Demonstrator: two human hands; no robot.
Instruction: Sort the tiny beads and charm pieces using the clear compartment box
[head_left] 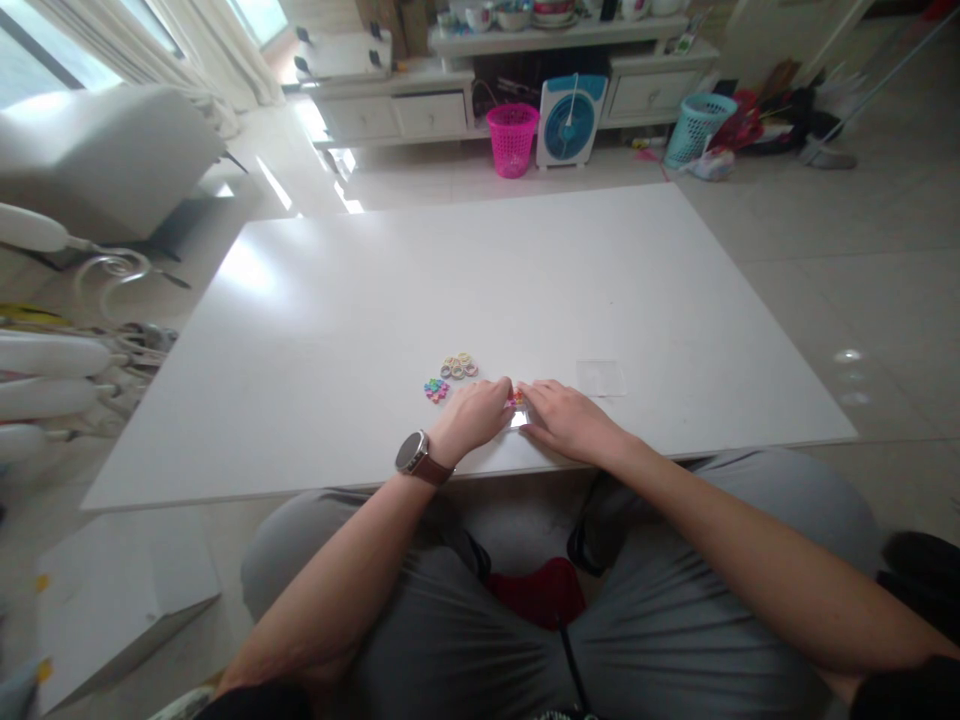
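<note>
Near the front edge of the white table, a small clear plastic box (519,418) sits between my two hands. Pink and orange bits (516,396) show at its far end, too small to name. My left hand (480,410) has its fingers curled at the box's left side, and the fingertips are partly hidden. From the right, my right hand (564,418) grips the box's other side. Just left of my left hand lie a cluster of small bright multicoloured pieces (436,390) and a group of pale rings (459,366) like small hair ties. A flat clear lid-like piece (600,378) lies beyond my right hand.
The white table (420,280) spreads out ahead, its front edge close to my knees. White chairs (52,355) stand on the left. Across the floor are a pink basket (512,140), a blue box fan (570,120) and a light blue basket (699,130) before a low cabinet.
</note>
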